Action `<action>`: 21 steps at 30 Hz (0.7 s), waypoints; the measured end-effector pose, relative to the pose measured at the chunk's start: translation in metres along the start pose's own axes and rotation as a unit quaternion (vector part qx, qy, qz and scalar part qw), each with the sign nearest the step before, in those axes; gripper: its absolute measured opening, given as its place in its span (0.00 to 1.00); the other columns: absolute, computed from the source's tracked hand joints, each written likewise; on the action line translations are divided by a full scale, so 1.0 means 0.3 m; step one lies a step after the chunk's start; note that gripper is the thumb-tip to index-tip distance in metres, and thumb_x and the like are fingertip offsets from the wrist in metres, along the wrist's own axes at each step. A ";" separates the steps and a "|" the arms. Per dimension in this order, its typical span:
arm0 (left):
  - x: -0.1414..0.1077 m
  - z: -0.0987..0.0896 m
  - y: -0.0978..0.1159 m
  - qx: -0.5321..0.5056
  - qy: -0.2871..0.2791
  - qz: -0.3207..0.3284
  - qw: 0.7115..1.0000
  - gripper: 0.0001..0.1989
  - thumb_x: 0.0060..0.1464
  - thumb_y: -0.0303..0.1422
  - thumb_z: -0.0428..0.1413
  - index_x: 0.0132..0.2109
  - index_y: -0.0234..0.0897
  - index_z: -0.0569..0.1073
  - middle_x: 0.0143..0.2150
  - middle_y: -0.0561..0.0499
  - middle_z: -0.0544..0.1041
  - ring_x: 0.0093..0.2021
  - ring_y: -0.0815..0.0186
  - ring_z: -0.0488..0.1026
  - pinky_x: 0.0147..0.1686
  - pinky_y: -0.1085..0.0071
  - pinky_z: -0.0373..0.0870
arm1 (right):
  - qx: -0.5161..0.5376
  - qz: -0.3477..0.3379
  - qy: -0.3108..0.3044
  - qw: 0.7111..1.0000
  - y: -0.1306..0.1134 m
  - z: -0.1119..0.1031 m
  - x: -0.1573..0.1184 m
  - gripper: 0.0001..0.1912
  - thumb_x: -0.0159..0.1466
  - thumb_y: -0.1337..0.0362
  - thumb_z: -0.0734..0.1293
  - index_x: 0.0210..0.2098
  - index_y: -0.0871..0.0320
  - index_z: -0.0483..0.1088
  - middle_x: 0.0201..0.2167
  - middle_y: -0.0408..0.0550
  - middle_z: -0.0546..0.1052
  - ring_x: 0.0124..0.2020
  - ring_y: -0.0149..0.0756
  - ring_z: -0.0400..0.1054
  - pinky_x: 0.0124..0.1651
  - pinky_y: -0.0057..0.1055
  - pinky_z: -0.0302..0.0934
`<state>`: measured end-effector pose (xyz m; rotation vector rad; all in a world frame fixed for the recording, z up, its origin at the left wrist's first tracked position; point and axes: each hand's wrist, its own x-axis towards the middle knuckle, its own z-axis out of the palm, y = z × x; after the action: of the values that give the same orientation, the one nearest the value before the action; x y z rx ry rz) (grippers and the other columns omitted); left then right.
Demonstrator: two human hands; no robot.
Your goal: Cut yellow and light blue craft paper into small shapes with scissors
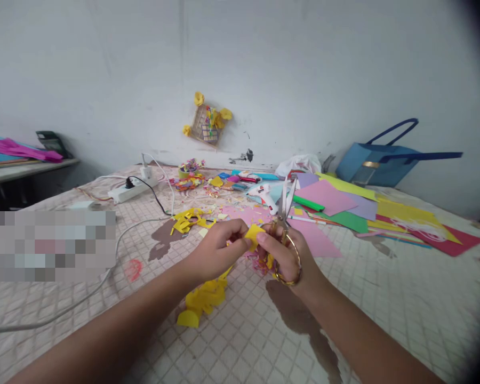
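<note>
A small yellow paper piece (253,236) is pinched between both hands near the middle of the view. My left hand (220,248) grips its left edge with thumb and fingertips. On its right edge are the thumb and fingers of my right hand (286,253), which also holds gold-handled scissors (285,213). The scissor blades point up and stand apart, with nothing between them. Yellow paper cuttings (206,296) lie on the patterned cloth below my left hand, and more yellow scraps (190,220) lie beyond it.
A white glue gun (266,198) lies behind the scissors. Coloured sheets (330,197) and a blue bag (378,162) are at the right. At the left are a white power strip (133,190) and its cable (116,256). A small decorated pot (190,169) stands near the wall.
</note>
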<state>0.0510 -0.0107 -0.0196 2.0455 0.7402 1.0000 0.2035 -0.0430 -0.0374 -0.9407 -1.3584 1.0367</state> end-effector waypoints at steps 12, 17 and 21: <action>0.010 -0.021 -0.007 -0.057 -0.005 -0.025 0.998 0.07 0.47 0.33 0.51 0.26 0.34 0.65 0.22 0.55 0.64 0.24 0.72 0.60 0.24 0.74 0.57 | 0.007 -0.009 0.069 0.998 0.011 -0.020 0.010 0.13 0.57 0.55 0.66 0.24 0.58 0.62 0.16 0.38 0.66 0.12 0.28 0.60 0.12 0.25 0.55; 0.016 -0.029 0.003 -0.070 0.037 -0.031 0.996 0.07 0.48 0.33 0.50 0.27 0.35 0.64 0.22 0.56 0.64 0.24 0.72 0.61 0.24 0.74 0.58 | -0.012 -0.045 0.057 0.997 -0.002 -0.014 0.009 0.13 0.57 0.58 0.66 0.21 0.58 0.61 0.17 0.39 0.66 0.15 0.27 0.60 0.17 0.25 0.58; 0.015 -0.027 0.009 -0.013 0.074 -0.028 0.997 0.07 0.49 0.32 0.49 0.26 0.35 0.64 0.21 0.56 0.63 0.23 0.71 0.61 0.24 0.74 0.58 | -0.030 -0.007 0.052 0.998 -0.013 -0.007 0.004 0.15 0.57 0.55 0.65 0.23 0.57 0.60 0.16 0.38 0.64 0.16 0.28 0.58 0.18 0.26 0.56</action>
<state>0.0472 -0.0060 -0.0121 1.9334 0.8509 1.1326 0.2057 -0.0428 -0.0334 -1.0154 -1.3132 0.9282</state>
